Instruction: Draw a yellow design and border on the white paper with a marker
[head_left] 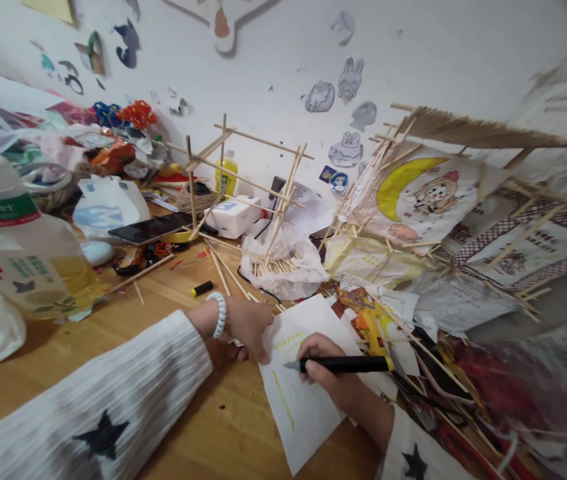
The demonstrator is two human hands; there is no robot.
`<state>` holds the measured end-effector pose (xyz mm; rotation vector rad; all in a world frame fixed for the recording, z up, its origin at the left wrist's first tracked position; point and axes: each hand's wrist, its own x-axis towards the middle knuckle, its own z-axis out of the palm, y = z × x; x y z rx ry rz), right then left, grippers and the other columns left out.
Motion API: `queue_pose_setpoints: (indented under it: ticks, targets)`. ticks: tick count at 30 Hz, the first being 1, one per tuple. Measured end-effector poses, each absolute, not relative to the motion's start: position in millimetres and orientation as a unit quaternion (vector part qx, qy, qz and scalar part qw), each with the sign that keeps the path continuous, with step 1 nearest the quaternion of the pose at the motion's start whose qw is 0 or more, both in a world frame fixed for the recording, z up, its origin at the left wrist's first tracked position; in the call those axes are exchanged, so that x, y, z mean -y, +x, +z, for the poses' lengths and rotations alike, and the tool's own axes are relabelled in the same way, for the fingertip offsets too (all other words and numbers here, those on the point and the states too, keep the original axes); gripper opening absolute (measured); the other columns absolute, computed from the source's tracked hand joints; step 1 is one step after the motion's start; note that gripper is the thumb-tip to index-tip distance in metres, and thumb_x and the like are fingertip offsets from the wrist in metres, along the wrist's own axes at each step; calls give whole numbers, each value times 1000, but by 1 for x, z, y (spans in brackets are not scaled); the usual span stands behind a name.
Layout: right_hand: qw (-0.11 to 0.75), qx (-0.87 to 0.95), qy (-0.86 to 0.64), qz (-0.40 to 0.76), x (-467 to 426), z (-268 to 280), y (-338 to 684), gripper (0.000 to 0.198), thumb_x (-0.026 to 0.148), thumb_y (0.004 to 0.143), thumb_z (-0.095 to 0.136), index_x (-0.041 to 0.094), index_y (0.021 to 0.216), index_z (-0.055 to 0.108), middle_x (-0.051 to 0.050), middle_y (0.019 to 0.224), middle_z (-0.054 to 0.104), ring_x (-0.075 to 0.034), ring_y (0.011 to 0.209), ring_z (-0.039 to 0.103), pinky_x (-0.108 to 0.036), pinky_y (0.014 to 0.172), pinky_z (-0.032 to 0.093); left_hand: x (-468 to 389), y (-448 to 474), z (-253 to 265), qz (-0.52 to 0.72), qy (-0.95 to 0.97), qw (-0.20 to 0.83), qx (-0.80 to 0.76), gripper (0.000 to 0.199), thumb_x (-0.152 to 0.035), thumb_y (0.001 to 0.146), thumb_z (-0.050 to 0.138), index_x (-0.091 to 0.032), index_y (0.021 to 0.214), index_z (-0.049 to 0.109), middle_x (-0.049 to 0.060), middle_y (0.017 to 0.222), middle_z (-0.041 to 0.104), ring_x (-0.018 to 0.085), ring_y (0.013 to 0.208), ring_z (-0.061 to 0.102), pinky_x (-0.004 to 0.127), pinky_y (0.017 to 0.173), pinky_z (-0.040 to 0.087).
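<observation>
My right hand [326, 367] grips a black marker pen [353, 365], its grey-white tip pointing left over a sheet of white paper [308, 413]. The sheet lies tilted on the wooden table and bears a wavy yellow line and rows of small yellow marks. At the paper's left edge, my left hand [246, 327] is closed with its fingers curled, pinching that edge; a pale bead bracelet circles the wrist. Beyond the left hand lies a black pen cap [202, 289] with a yellow end.
A stick frame [253, 177] stands behind a plastic bag of sticks [283, 267]. Stick-built models with drawn panels [413, 193] rise at right, above scraps and red-handled scissors [463, 450]. A large bottle [23, 247], a phone [151, 227] and clutter occupy the left.
</observation>
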<state>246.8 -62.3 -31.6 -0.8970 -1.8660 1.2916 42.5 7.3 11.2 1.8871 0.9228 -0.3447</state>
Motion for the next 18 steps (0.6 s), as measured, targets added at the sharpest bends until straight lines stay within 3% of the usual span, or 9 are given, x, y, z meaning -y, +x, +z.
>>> queue_pose_setpoints:
  ticks: [5, 12, 18]
  targets:
    - [470, 691, -346, 426, 60, -27, 245, 34, 53, 87, 46, 20, 93, 47, 1, 61, 54, -13, 50, 47, -24, 48, 37, -21, 30, -2, -127, 745, 586, -293, 11, -21, 68, 59, -19, 66, 47, -3, 43, 56, 14, 37, 53, 22, 37, 43]
    - [505, 700, -422, 278, 60, 17, 245, 15, 33, 84, 52, 22, 93, 54, 0, 74, 60, -14, 61, 54, -27, 60, 44, -34, 15, -9, -109, 748, 614, -226, 21, -33, 76, 58, -16, 64, 53, 2, 53, 63, 11, 40, 55, 19, 37, 43]
    - [523, 682, -445, 253, 65, 38, 251, 22, 38, 88, 46, 21, 102, 51, -2, 79, 66, -16, 64, 59, -29, 64, 46, -33, 10, 3, -37, 779, 587, -218, 22, -36, 76, 58, -15, 70, 56, -1, 48, 60, 10, 38, 51, 17, 35, 38]
